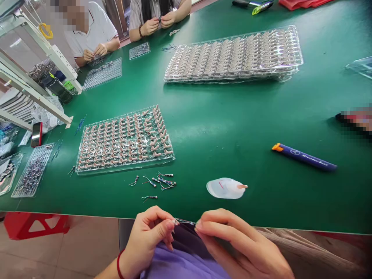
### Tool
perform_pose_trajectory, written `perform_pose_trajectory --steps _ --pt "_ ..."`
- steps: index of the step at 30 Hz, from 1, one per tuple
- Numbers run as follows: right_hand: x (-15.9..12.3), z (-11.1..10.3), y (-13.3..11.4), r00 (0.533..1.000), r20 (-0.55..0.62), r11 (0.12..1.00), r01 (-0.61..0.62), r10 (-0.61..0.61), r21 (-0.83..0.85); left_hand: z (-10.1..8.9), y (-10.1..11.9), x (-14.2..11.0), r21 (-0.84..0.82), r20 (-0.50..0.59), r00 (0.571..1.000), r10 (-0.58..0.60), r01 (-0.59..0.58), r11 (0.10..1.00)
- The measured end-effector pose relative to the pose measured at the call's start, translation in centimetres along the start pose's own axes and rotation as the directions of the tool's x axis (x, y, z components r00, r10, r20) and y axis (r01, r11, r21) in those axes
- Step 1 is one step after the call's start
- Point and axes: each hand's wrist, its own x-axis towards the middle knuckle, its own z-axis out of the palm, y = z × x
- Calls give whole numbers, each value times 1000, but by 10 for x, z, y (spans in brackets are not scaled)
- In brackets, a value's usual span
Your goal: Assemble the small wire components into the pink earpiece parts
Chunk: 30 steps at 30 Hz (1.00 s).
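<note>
My left hand (151,238) and my right hand (235,242) meet just below the near edge of the green table (232,128). Both pinch the ends of one small wired component (185,222) held between their fingertips. A red cord circles my left wrist. Several loose wired components (158,182) lie on the table just ahead of my hands. Behind them sits a clear tray (124,140) filled with rows of small pinkish parts. A small clear squeeze bottle (226,188) lies on its side to the right of the loose components.
A stack of clear trays (235,54) lies at the far middle. A blue lighter (303,157) rests at right. Two other people (95,35) work with small parts at the far side. Smaller trays (32,170) and a white rack (37,69) stand at left.
</note>
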Motion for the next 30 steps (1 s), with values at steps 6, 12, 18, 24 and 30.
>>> perform_pose_trajectory --steps 6,12,18,24,30 --pt "-1 0 -2 998 15 998 57 -57 16 2 2 0 -30 -8 999 -44 44 999" --pt "0 1 -1 998 9 998 59 -60 28 4 3 0 -29 -18 998 -60 59 998" --pt "2 -1 -1 998 52 1000 20 -21 16 1 3 -1 36 -21 999 -37 37 999" --pt "5 -3 -1 998 63 1000 -6 4 20 1 4 0 126 11 1000 -24 22 992" --pt "5 -2 1 995 98 1000 -1 -1 18 3 7 0 215 41 999 -31 21 976"
